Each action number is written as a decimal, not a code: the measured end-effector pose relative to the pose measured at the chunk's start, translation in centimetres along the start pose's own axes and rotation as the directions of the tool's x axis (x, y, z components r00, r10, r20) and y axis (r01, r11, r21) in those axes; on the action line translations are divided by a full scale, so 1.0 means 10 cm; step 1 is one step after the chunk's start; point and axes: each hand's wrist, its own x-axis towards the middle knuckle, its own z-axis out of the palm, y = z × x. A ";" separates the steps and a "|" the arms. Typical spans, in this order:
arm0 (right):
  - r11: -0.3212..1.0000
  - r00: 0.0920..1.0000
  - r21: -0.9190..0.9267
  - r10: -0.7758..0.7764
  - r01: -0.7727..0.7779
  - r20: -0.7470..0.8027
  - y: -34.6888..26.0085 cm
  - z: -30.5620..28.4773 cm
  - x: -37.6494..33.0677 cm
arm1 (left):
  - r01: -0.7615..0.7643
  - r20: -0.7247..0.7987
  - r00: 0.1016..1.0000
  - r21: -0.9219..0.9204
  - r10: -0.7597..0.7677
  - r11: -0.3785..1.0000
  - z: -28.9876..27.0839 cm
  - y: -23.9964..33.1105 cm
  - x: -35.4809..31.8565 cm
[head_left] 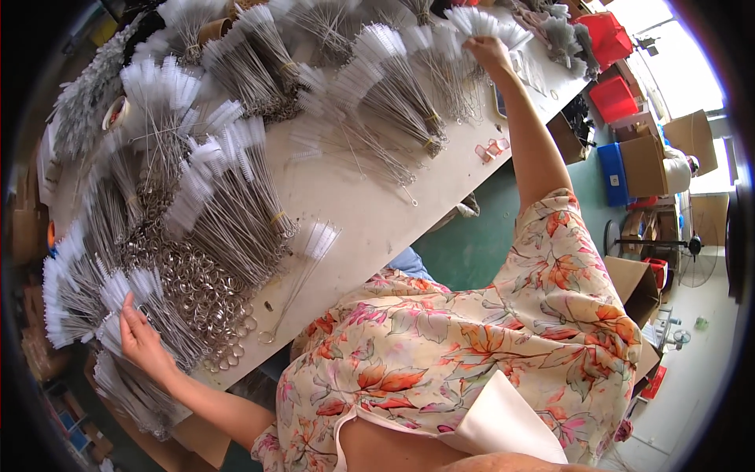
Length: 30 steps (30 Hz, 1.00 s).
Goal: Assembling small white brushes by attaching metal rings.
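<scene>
At the left edge of the table, my left hand [145, 340] lies against a bundle of white-bristled wire brushes [161, 303], its visible fingers stretched out. My right hand [489, 53] reaches to the far side, fingers closed at the white bristle heads of a brush bunch [472, 22]; the fingertips are partly hidden. Thin metal stems with looped ends form the brushes' handles. Beside the left hand's bundle is a heap of shiny metal rings [208, 291]. A few loose brushes [321, 240] lie near the table's front edge.
More tied brush bundles [393, 75] cover the table [346, 197]. A tape roll [116, 114] stands at the left, and small pinkish clear pieces [492, 149] lie near the right edge. Red bins [613, 98], a blue crate [613, 175], cartons and a fan [696, 263] stand beyond.
</scene>
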 end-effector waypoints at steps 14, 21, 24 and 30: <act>0.852 0.919 0.372 -0.394 0.367 -0.005 -1.38 -0.34 -0.77 | 0.238 0.432 0.901 -0.564 0.036 0.791 0.56 0.58 -0.44; 0.243 0.587 0.935 -0.730 -0.256 0.351 -2.73 0.34 -2.57 | -0.095 0.451 0.795 -0.567 0.405 0.818 1.34 1.19 -0.65; 0.336 0.547 0.942 -0.786 -0.013 0.288 -2.95 0.27 -2.98 | -0.499 0.254 0.765 -0.348 0.592 0.794 1.22 1.07 -0.62; 0.316 0.590 0.878 -0.653 -0.359 0.476 -2.67 0.68 -2.90 | -0.792 0.024 0.552 -0.298 0.833 0.533 1.00 0.93 -0.69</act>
